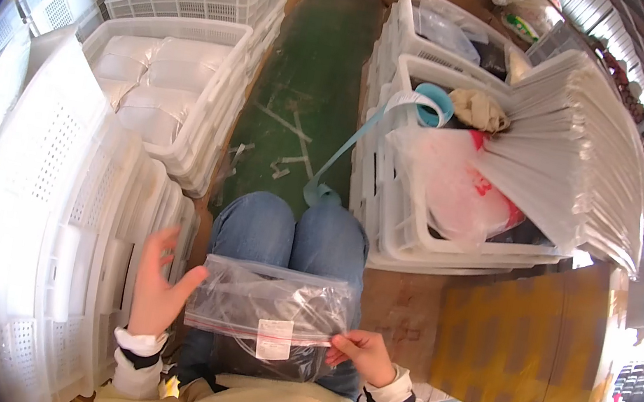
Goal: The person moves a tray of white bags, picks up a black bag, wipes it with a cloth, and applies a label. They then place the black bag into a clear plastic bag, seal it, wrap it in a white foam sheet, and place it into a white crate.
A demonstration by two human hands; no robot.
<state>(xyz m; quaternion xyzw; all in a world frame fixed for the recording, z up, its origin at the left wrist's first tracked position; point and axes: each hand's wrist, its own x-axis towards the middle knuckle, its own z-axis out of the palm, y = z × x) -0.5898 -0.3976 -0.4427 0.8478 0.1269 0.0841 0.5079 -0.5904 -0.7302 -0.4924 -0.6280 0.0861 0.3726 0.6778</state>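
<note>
A clear plastic zip bag (241, 293) with a red-lined seal lies across my lap, over the blue jeans (255, 228). A white printed label (274, 339) sits on it near the middle. My right hand (357, 354) pinches the bag's right edge at the seal. At the bag's left side, my left hand (162, 281) is raised with its fingers apart, the thumb beside the upper left corner. Something dark shows through the lower part of the bag; what it is I cannot make out.
White crates (179, 155) with wrapped packs stand at the left. On the right, crates (406, 251) hold a red-and-white plastic bag (466, 185), blue tape roll (434, 105) and a stack of white sheets (570, 155). A yellow-taped carton (518, 338) is at the lower right.
</note>
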